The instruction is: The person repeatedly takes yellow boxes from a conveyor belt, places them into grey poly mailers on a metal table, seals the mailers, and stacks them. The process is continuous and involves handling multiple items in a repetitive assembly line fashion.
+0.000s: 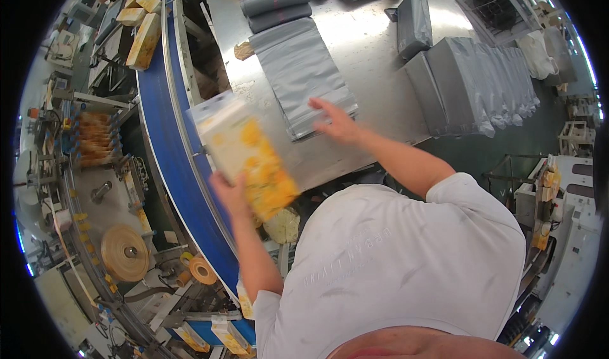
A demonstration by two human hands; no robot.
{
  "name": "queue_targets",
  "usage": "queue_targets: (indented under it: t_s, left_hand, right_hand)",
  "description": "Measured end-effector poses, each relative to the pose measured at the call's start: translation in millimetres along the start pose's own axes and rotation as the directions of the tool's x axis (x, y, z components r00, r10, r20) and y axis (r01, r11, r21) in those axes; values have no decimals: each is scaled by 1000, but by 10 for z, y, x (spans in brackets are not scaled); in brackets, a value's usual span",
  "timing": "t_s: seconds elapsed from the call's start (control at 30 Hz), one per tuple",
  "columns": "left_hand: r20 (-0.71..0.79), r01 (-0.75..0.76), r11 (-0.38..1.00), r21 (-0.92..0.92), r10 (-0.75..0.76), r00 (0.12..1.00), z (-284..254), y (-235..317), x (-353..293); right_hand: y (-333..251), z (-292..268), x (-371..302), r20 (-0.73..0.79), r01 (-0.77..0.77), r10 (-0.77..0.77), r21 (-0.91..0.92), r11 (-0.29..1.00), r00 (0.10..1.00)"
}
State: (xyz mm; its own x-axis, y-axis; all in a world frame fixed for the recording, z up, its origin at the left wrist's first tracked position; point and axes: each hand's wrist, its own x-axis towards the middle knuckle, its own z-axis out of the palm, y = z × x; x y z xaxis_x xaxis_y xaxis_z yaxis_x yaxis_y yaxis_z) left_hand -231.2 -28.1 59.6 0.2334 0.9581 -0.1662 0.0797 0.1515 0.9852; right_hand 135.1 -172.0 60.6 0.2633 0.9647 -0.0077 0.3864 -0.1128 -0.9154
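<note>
Head view, looking down over my own shoulders and white shirt. My left hand (pixel 229 194) is clenched on the lower edge of a yellow and white packet (pixel 247 159), holding it up tilted above the gap between the blue conveyor belt (pixel 168 162) and the steel bench (pixel 374 48). The packet is blurred, so I cannot tell what is printed on it or exactly how my fingers wrap it. My right hand (pixel 335 123) is released, fingers spread, lying flat on the near end of a grey mailer bag (pixel 304 73) that stretches away from me across the bench. It touches the bag but has not taken hold of it.

So the packet sits in my left grip, just beside and to the left of the bag's near end, and apart from my right hand. More grey bags stand in a stack (pixel 476 83) at the right of the bench, and rolled ones (pixel 276 4) lie at its far end. Yellow boxes (pixel 143 23) ride the belt at upper left, and a brown tape roll (pixel 125 252) sits on machinery at lower left.

As I judge it, the risk is the packet: gripped by one edge only and hanging over the gap, it could slip and drop between belt and bench. The bag could also slide on the smooth steel under my flat palm, since nothing pins it
</note>
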Motion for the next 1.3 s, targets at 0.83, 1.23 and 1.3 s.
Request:
queue_targets:
  t_s: [0.83, 1.23, 1.3]
  left_hand:
    - [697, -651, 357, 670, 0, 717, 2655, 437, 452]
    - [485, -569, 707, 419, 356, 799, 2250, -515, -149]
    - [288, -314, 914, 258, 237, 928, 2176, -594, -36]
  right_hand:
    - [430, -1102, 24, 179, 119, -20, -563, 818, 984]
    - [741, -811, -370, -258, 110, -166, -220, 969, 952]
    - [692, -735, -253, -313, -61, -23, -255, 965, 949]
